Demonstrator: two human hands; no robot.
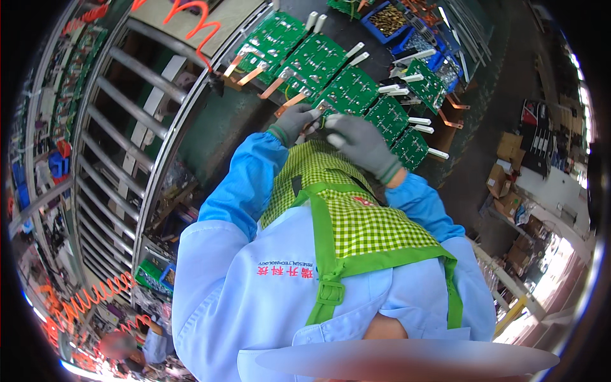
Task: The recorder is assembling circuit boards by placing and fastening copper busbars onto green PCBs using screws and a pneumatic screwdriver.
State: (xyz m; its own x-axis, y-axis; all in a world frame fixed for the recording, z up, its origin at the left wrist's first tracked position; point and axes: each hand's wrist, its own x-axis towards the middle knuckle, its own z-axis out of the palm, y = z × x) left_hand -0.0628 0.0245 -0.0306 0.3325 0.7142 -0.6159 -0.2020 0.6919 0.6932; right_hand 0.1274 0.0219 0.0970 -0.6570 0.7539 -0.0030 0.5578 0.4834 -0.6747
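Several green circuit boards lie in a slanting row on the dark bench, with copper strips (296,100) at their near edges and white bars at the far ends. At the near corner of the middle circuit board (350,93), my two grey-gloved hands meet. My left hand (295,124) is closed, its fingertips pinched by that corner. My right hand (364,144) reaches in from the right with curled fingers close to the left fingertips. A thin yellow-green wire (323,120) shows between them. What each hand grips is too small and partly hidden to make out.
Blue bins (389,22) of small brass and silver metal parts stand at the far right of the bench. A roller conveyor (121,121) runs along the left. An orange coiled hose (191,9) hangs above it. Another person (154,344) is at the lower left.
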